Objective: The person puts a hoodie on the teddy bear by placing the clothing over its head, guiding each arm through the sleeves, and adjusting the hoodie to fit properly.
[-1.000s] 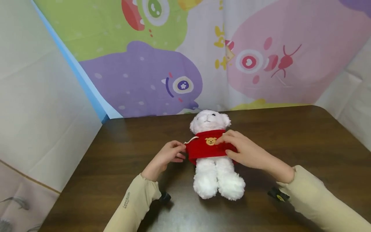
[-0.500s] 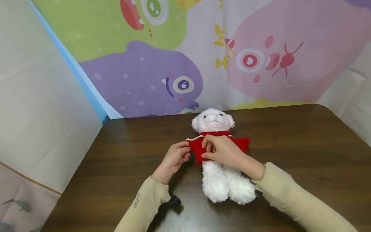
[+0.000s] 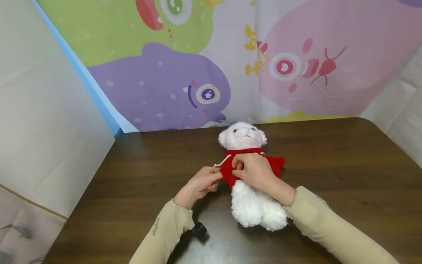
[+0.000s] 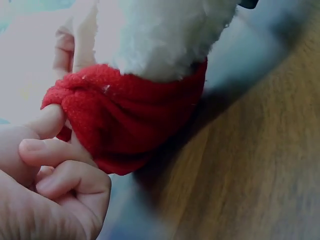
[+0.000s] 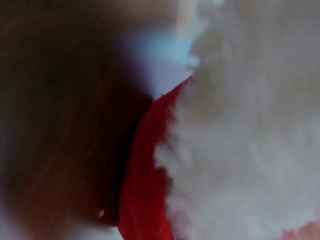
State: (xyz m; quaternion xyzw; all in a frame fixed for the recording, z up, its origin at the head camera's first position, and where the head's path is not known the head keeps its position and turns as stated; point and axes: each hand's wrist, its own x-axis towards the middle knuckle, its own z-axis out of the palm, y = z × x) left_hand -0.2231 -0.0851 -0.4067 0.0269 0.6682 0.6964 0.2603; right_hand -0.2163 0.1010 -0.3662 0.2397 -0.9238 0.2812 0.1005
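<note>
A white plush teddy bear (image 3: pixel 243 136) lies on its back, wearing a red sweatshirt (image 3: pixel 276 165) with a white drawstring (image 3: pixel 222 160). My left hand (image 3: pixel 202 183) pinches the end of the sleeve at the picture's left; the left wrist view shows thumb and forefinger at the bunched red cloth (image 4: pixel 120 117). Across the bear's chest lies my right hand (image 3: pixel 256 172), its curled fingers pinching the sweatshirt near that same sleeve. It covers most of the sweatshirt's front. In the right wrist view, blurred white fur (image 5: pixel 245 135) and a red edge (image 5: pixel 147 175) fill the picture.
The bear is on a dark wooden table (image 3: pixel 148 165). Behind the table hangs a cartoon-print curtain (image 3: pixel 165 84), with pale sheets (image 3: pixel 43 91) at the sides. A small black camera (image 3: pixel 199 230) sits at the left wrist.
My right hand has moved left from the sweatshirt's right side, over its front, toward the left sleeve. The bear has turned and shifted slightly right. The left hand has followed the sleeve rightward.
</note>
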